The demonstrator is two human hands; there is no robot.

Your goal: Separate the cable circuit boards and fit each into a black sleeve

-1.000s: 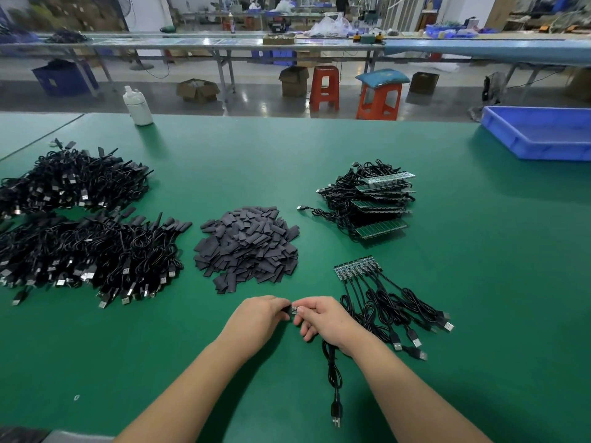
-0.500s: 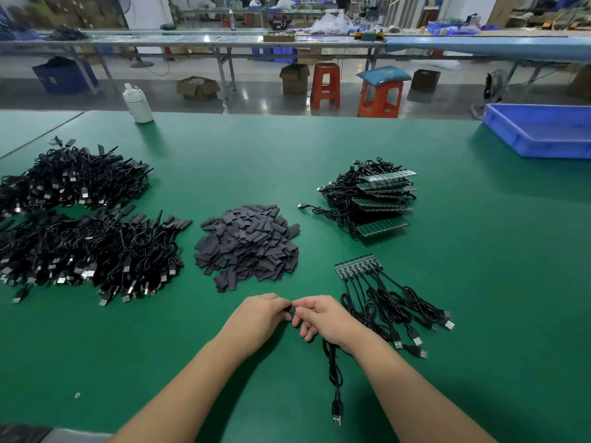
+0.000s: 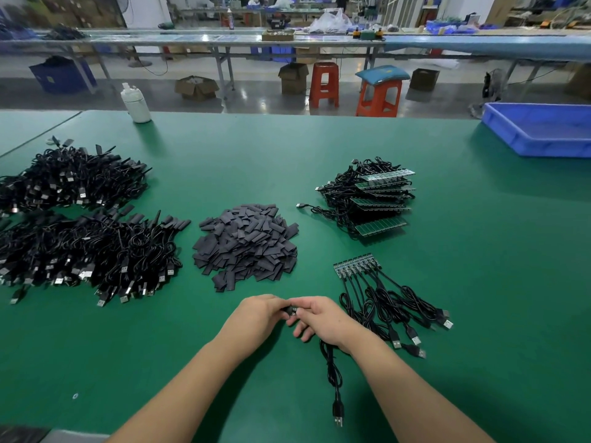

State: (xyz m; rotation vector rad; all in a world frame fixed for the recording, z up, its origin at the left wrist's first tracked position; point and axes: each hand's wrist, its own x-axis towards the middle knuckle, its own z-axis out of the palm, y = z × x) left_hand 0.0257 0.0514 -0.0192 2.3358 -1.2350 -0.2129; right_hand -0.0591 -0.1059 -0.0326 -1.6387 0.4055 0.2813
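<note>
My left hand (image 3: 260,318) and my right hand (image 3: 319,319) meet over the green table (image 3: 224,161) near its front. Between their fingertips sits a small black sleeve (image 3: 290,311) with a cable's board end; the board is mostly hidden. The left hand pinches the sleeve, the right pinches the cable end. That black USB cable (image 3: 334,375) trails from under my right hand toward me. A strip of joined boards with cables (image 3: 358,266) lies right of my hands. A heap of black sleeves (image 3: 246,244) lies just beyond my hands.
A stack of board strips with cables (image 3: 374,199) sits farther back on the right. Two big piles of sleeved cables (image 3: 83,251) fill the left side. A white bottle (image 3: 136,103) stands at the far edge, a blue bin (image 3: 543,129) at the far right.
My fingertips have closed together, and the bit of board seen between them a second ago is now covered by the sleeve and fingers.
</note>
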